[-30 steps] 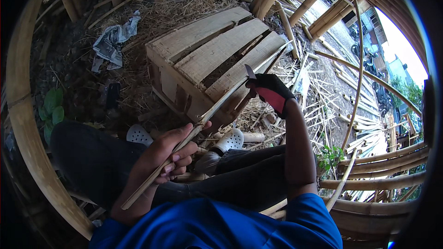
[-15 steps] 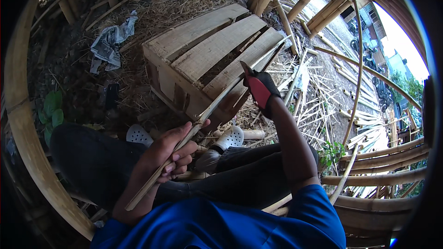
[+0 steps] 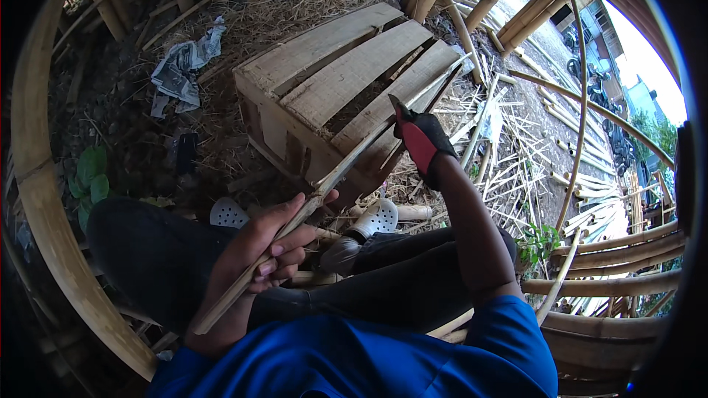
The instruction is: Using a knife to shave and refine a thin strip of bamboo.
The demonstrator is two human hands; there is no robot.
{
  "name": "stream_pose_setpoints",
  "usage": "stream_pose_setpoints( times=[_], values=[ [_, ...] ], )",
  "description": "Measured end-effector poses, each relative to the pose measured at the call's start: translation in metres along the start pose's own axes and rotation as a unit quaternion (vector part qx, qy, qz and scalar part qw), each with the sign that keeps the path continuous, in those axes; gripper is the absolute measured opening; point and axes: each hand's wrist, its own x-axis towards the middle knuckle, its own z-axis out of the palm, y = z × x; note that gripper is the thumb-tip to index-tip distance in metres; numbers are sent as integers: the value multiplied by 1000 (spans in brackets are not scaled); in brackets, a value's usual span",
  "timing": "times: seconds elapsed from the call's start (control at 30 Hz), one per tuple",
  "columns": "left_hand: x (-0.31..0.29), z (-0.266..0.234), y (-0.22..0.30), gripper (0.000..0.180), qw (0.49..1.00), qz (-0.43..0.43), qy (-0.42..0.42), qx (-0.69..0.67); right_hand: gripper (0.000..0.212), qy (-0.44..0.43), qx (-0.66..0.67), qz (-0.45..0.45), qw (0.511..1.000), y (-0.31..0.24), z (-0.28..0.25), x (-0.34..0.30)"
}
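Note:
A long split bamboo strip point(image 3: 346, 166) slants from my lap up across the corner of a slatted wooden crate point(image 3: 354, 72). My bare left hand point(image 3: 269, 243) is closed round the strip's lower part, and its near end sticks out below the fingers. Farther up, my right hand point(image 3: 424, 141), in a red and black glove, is closed beside the strip. A short dark knife blade point(image 3: 397, 105) shows above that fist, close against the strip; the knife's handle is hidden in the glove. The strip's far end lies over the crate's right-hand slat.
Crumpled newspaper point(image 3: 181, 70) lies on straw left of the crate. Bamboo shavings and cut strips point(image 3: 516, 151) litter the ground at right. Bamboo poles point(image 3: 619, 284) form rails around me. My white perforated clogs point(image 3: 378, 218) are below the crate's near side.
The whole picture has shifted slightly right. Both hands keep their grips, and strip and blade stay nearly in place against the crate.

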Motion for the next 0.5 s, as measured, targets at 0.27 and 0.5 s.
stream_pose_setpoints(
  times=[0.27,0.5],
  values=[
    [-6,-1,5,54,1000,3,-7,0,37,-55,-1,-21,998,8,-17,5],
    [-14,-2,12,50,998,29,-23,45,42,-4,-163,-50,985,-26,-10,-21]
  ],
)
